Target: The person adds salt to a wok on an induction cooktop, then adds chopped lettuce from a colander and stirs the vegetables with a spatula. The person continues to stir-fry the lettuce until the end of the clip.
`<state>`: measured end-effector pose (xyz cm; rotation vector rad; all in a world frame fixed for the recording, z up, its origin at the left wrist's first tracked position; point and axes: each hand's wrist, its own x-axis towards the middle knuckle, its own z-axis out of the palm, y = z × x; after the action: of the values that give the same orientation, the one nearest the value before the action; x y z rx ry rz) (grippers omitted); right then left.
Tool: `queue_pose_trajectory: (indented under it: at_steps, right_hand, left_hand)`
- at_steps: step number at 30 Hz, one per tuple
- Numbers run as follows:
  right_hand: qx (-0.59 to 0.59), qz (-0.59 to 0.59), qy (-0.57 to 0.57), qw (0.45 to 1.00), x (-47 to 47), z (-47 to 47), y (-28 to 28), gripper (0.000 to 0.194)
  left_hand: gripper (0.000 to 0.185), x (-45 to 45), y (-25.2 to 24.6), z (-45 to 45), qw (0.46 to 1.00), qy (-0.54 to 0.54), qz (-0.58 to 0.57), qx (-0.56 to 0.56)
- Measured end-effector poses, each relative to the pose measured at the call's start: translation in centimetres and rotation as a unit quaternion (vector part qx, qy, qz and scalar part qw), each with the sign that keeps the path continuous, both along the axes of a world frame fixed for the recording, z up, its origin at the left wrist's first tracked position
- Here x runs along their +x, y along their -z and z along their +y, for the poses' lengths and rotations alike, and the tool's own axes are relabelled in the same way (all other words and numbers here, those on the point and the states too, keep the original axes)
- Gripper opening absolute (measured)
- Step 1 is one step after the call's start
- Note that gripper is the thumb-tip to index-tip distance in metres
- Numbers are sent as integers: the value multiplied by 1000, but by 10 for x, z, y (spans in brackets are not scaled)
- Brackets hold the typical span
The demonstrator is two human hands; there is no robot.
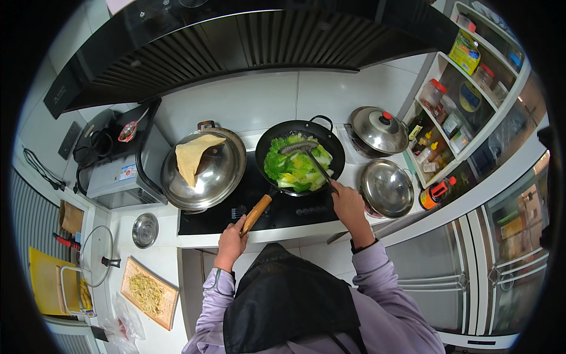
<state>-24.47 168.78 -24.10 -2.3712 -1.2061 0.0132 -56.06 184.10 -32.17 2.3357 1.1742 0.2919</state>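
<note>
A black wok [339,157] with a wooden handle [256,214] stands on the black glass cooktop [283,217]. Green leafy vegetables [283,170] fill much of its inside. My left hand [232,241] is closed around the lower end of the wooden handle. My right hand [349,205] grips the dark shaft of a spatula [300,147], whose broad head rests over the leaves, towards the wok's back. Left of the wok, a domed steel lid [216,177] covers a large pan, and a folded yellowish cloth [194,155] lies on the lid.
Right of the wok are a lidded steel pot [373,128] and a steel-topped pot [388,188], near condiment shelves [464,155]. At left stand a steel bowl [145,230], a glass lid [95,256] and a wooden board [168,309] with bean sprouts. A range hood [247,42] hangs above.
</note>
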Motion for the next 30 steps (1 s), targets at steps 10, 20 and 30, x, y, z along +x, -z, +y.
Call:
queue_pose_trajectory:
  at_steps: [10,20,30]
  right_hand:
    - [-22,-18,2,1000,0,-2,1,35]
    - [60,-19,16,998,-12,-39,-31,31]
    - [27,-2,2,1000,-16,-40,-24,31]
  left_hand:
    - [72,-1,-2,-3,1000,-1,20,-14]
    - [72,-3,-2,-3,1000,-6,4,-9]
    - [70,-3,-3,-2,1000,0,7,-7]
